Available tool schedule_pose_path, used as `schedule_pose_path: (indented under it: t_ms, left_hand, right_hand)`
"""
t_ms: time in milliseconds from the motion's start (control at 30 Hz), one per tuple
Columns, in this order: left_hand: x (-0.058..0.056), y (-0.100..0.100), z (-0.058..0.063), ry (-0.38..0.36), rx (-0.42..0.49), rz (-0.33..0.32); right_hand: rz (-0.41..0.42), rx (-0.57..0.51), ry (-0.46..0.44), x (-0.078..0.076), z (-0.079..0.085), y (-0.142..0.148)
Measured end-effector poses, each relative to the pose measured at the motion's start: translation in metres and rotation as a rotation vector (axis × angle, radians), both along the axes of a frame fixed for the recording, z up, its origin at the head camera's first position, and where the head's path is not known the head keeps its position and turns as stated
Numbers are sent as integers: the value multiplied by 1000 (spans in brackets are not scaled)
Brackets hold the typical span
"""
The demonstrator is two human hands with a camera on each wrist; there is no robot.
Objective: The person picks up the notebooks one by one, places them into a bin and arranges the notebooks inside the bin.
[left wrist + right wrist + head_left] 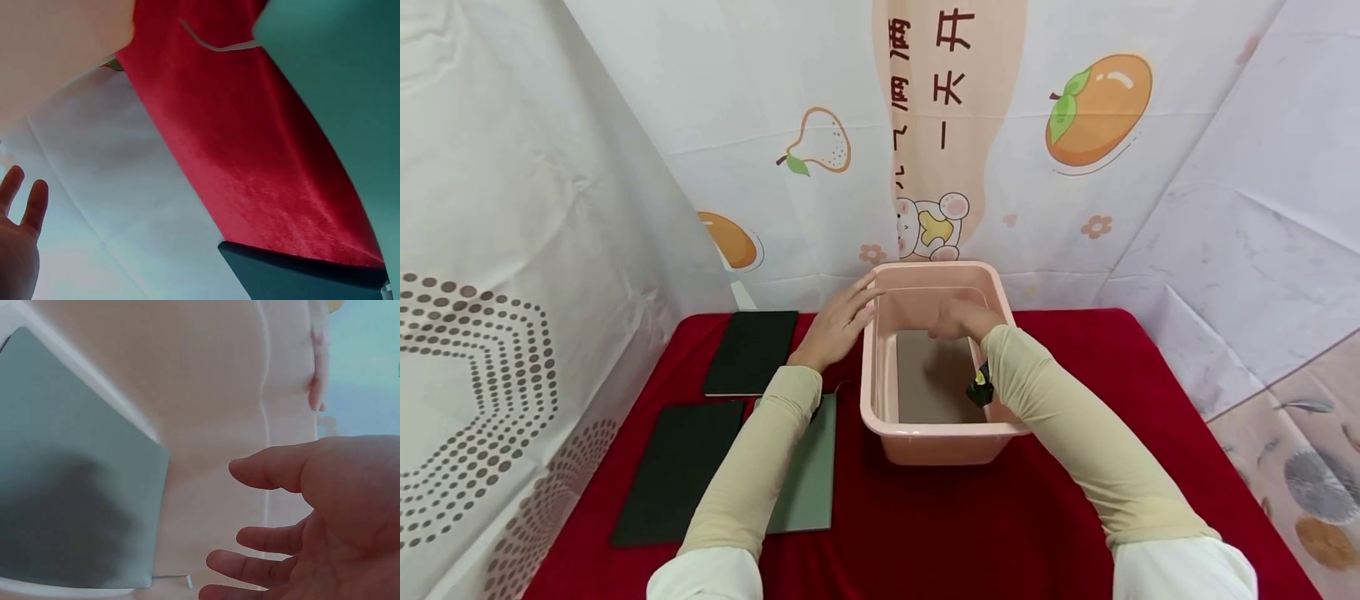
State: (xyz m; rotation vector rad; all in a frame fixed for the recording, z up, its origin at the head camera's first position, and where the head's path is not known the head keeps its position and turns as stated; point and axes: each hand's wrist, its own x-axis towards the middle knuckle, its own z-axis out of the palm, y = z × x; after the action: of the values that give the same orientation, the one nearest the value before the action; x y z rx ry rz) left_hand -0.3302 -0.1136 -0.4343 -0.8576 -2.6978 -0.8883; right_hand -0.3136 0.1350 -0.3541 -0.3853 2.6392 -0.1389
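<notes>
A pink plastic bin stands on a red cloth, with a grey-green notebook lying flat on its floor. In the right wrist view the notebook shows a thin ribbon at its corner. My right hand reaches over the right rim into the bin, above the notebook and blurred in the head view. Its fingers are spread and relaxed, with nothing between them. At the bin's left rim is my left hand, fingers extended along the edge and holding nothing.
To the left on the red cloth lie a black notebook, a dark notebook and a green notebook partly beneath my left forearm. Behind the bin hangs a white printed curtain; more white fabric covers both sides.
</notes>
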Motion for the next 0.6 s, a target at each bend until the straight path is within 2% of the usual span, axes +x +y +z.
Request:
schedule_pose_path:
  t_ms: [233, 367, 600]
  left_hand:
    - [2, 3, 6, -20, 15, 14]
    - [1, 3, 8, -29, 24, 14]
    - [3, 2, 12, -29, -20, 23]
  right_hand:
    - [8, -81, 31, 3, 9, -2]
    - [17, -39, 44, 5, 17, -3]
    - [-37, -45, 74, 8, 27, -2]
